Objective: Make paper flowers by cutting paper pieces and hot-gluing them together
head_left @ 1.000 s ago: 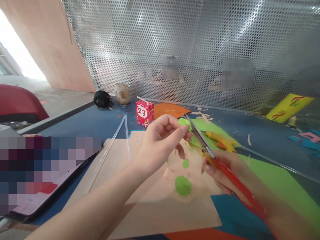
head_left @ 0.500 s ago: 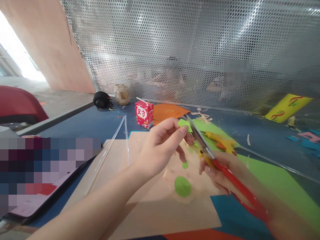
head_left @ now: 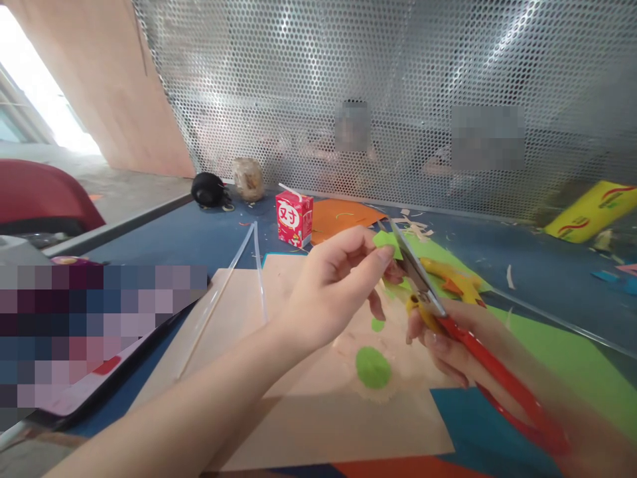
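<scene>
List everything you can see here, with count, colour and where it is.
scissors: one, red handles, in right hand
paper scrap: one, green, pinched by left hand at the blades
green discs: two, on tan sheet
tan sheet: one, table centre
drink carton: one, red, behind sheet
orange paper: one, beside carton
green sheet: one, right
glue gun: one, yellow-orange, on green sheet
clear rods: two, left of centre
black object: one, far left
mesh screen: one, silver, behind table
left hand: one
right hand: one
</scene>
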{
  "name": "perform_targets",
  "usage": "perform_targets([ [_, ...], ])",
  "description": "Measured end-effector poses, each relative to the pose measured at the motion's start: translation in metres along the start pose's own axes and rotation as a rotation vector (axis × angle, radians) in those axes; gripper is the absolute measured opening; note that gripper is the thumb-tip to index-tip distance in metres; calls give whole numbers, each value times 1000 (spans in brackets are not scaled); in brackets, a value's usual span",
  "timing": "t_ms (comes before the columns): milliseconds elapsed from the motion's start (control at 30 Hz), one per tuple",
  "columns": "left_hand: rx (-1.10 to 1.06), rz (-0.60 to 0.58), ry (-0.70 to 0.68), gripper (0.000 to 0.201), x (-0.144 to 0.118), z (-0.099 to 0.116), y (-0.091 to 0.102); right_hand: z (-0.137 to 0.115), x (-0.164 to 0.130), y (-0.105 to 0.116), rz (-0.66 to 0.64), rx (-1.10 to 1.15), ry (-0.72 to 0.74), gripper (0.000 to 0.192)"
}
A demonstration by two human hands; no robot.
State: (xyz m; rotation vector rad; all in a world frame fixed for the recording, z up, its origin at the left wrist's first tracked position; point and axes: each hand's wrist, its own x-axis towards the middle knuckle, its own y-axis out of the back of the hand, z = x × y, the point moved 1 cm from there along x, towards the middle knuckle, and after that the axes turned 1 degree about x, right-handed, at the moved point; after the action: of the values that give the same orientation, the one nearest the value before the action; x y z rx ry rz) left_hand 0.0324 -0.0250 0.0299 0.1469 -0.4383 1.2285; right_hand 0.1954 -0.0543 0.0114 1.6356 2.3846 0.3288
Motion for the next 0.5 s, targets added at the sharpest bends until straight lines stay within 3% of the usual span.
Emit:
perform_targets([
  [267,-45,-31,-35,13,1,-2,-1,2,-2,-1,67,23,1,32],
  [500,-38,-35,-31,14,0,-2,-1,6,-2,0,26,65,-5,29],
])
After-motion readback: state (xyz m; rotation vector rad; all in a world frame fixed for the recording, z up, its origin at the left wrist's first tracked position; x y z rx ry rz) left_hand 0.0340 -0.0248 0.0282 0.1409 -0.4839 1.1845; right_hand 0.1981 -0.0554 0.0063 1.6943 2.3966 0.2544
